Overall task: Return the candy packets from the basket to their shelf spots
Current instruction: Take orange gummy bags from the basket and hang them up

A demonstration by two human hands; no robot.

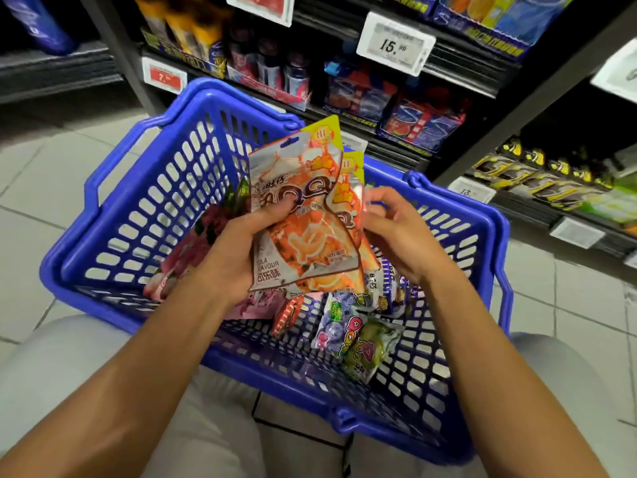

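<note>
A blue plastic basket (113,215) rests on my lap in front of the shop shelves. My left hand (238,246) grips a small stack of orange and silver cola candy packets (303,215), thumb across the front one, held upright above the basket. My right hand (396,229) is at the stack's right edge, fingers curled and pinching the edge of a rear packet. Down in the basket lie pink packets (193,250) on the left and purple and green packets (358,339) near the front right.
Dark shelves (458,46) stand behind the basket with boxed gum and sweets, white and red price tags (396,43), and yellow-black packs (537,174) lower right. Pale floor tiles (51,167) lie to the left and right. My knees in light trousers are under the basket.
</note>
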